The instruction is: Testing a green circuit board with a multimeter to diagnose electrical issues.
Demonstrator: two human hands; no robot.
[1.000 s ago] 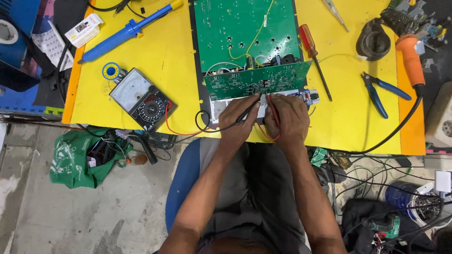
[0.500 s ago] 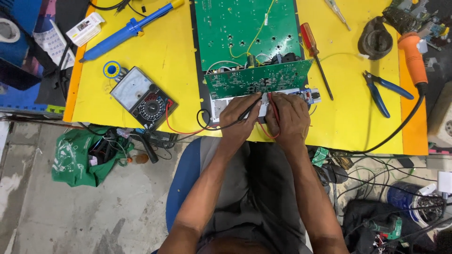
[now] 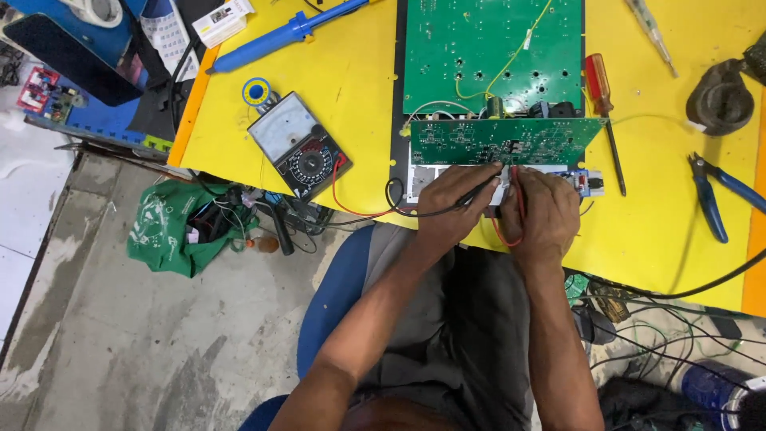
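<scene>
Head view looks straight down on a small green circuit board [image 3: 504,141] standing tilted at the near edge of a larger green board [image 3: 491,52], both on the yellow tabletop [image 3: 335,72] just in front of the person. The left hand [image 3: 455,203] pinches a black probe [image 3: 477,191] and the right hand [image 3: 546,209] pinches a red probe [image 3: 517,185], fingers pressed together around each; both tips rest at the lower edge of the small board, close to each other. A black lead [image 3: 407,209] and a red lead [image 3: 351,203] run left from the hands to an analog multimeter [image 3: 299,153] lying face-up near the tabletop's front edge.

As a judgement, testing is under way: the boards are exposed, the probes are placed, and the meter is connected, but whether a reading is taken cannot be told, since the needle is too small to read.

Counted: two green boards, two probes, one multimeter. Further out lie one red-handled screwdriver [image 3: 600,88] just right of the boards, one pair of blue-handled pliers [image 3: 712,199], one blue solder sucker [image 3: 287,33], one small blue spool [image 3: 256,91], and one dark round stand [image 3: 720,100]. On the floor at left sits one green bag [image 3: 171,231].
</scene>
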